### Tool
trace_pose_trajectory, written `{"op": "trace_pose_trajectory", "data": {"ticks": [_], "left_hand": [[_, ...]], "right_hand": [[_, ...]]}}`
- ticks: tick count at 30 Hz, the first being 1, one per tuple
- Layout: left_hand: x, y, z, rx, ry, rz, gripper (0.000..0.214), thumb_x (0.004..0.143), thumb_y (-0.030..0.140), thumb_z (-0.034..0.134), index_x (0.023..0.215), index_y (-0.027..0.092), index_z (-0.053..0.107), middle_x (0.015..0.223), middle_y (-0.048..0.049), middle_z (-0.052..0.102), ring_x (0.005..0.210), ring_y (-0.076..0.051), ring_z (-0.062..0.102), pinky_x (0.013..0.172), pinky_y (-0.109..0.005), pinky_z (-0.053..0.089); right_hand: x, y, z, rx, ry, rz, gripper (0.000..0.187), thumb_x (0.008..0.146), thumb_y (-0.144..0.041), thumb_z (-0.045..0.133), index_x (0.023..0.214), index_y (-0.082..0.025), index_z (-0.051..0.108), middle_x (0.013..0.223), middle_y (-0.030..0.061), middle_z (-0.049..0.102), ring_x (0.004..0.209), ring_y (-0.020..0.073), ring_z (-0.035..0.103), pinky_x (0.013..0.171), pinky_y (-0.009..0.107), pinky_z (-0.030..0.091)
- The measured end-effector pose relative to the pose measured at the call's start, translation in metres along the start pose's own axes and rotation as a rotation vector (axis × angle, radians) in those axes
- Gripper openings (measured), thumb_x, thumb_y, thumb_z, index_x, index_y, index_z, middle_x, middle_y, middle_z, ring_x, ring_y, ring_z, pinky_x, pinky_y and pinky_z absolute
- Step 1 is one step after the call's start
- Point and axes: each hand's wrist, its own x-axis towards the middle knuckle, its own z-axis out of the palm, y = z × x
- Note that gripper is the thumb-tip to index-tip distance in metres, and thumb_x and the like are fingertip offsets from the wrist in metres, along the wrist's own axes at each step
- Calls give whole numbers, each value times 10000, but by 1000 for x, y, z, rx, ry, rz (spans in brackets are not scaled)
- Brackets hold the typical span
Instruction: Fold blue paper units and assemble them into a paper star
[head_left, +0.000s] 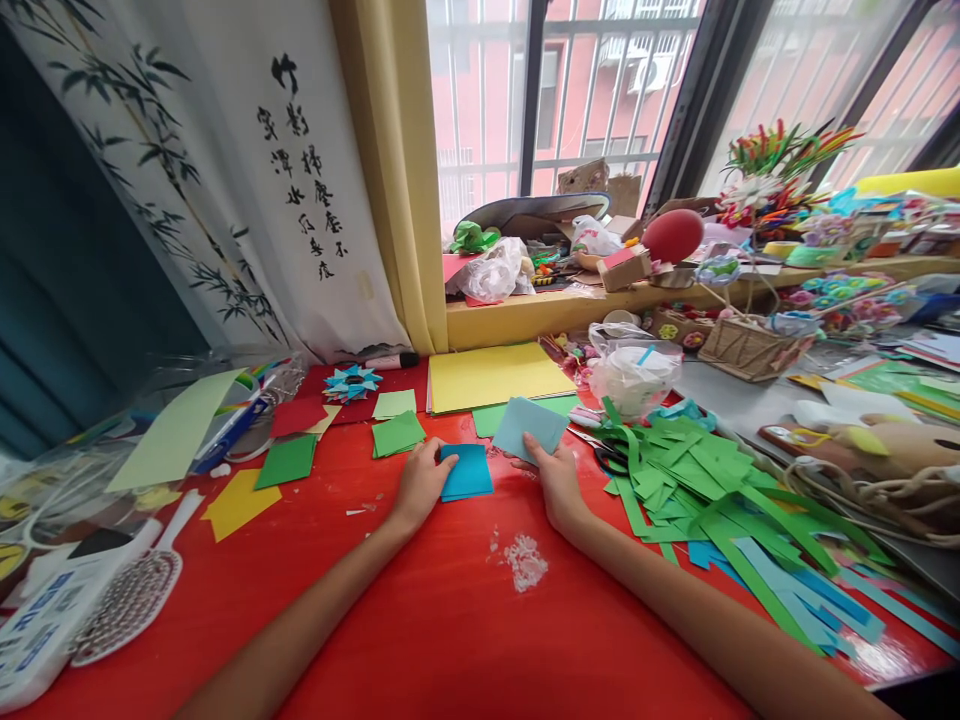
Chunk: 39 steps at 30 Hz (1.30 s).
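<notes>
Left hand (418, 490): fingers closed, thumb over left edge of blue paper squares (469, 474). Right hand (559, 485): thumb above, fingers beneath near edge of light-blue paper (529, 425), pinched. Yellow paper (499, 377) lies beyond, by worktop's (420, 640) far edge.

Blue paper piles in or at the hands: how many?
2. A darker blue pile at the left hand, and a paler blue pile in the right hand. Sheets beneath each top one are mostly hidden, so no sheet count.
</notes>
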Motion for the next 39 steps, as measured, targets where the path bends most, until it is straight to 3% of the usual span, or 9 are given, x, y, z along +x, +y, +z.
{"op": "trace_pose_trajectory", "data": {"ticks": [5, 8, 11, 15, 23, 30, 39], "left_hand": [[-4, 12, -2, 5, 74, 64, 213, 793, 310, 476, 975, 202, 500, 974, -48, 521, 960, -185, 448, 845, -323, 346], [-8, 20, -3, -68, -33, 94, 218, 797, 356, 471, 950, 203, 503, 872, -19, 546, 844, -150, 498, 770, -267, 379], [-9, 23, -3, -115, -162, 79, 193, 758, 377, 519, 753, 185, 525, 695, 21, 527, 677, -124, 484, 650, -224, 371], [-7, 19, -3, -149, -154, 47, 269, 777, 388, 470, 617, 172, 465, 585, 41, 443, 569, -100, 416, 557, -203, 329], [-5, 15, -1, -239, -136, -16, 224, 741, 395, 522, 755, 174, 494, 687, 25, 488, 620, -105, 453, 557, -194, 355], [-3, 4, 2, -287, -124, -71, 260, 721, 400, 547, 656, 159, 474, 601, 41, 447, 558, -91, 418, 504, -184, 333], [-2, 0, 3, -324, -108, -87, 217, 714, 361, 566, 777, 153, 569, 666, 8, 538, 624, -122, 480, 556, -208, 378]], "right_hand": [[-5, -3, 3, -16, -109, 34, 316, 682, -327, 633, 942, -156, 574, 900, 60, 625, 691, 177, 610, 594, 307, 548], [-9, -5, 7, -40, -225, 67, 355, 675, -306, 638, 986, -147, 575, 908, 63, 630, 726, 187, 604, 613, 319, 542], [-11, -5, 10, -62, -295, 119, 367, 671, -302, 641, 991, -135, 578, 911, 73, 634, 749, 198, 600, 626, 330, 536], [-10, 0, 9, -40, -279, 130, 319, 720, -347, 590, 959, -136, 581, 913, 74, 629, 740, 186, 598, 650, 333, 528], [-8, 2, 8, -46, -263, 129, 326, 673, -331, 634, 930, -136, 587, 896, 62, 631, 678, 163, 603, 656, 315, 516], [-10, -2, 11, -86, -292, 143, 266, 647, -303, 645, 859, -146, 612, 864, 40, 632, 702, 166, 598, 659, 304, 513], [-6, 5, 7, -73, -270, 157, 252, 671, -323, 625, 849, -148, 592, 852, 38, 627, 638, 151, 613, 669, 308, 508]]}}
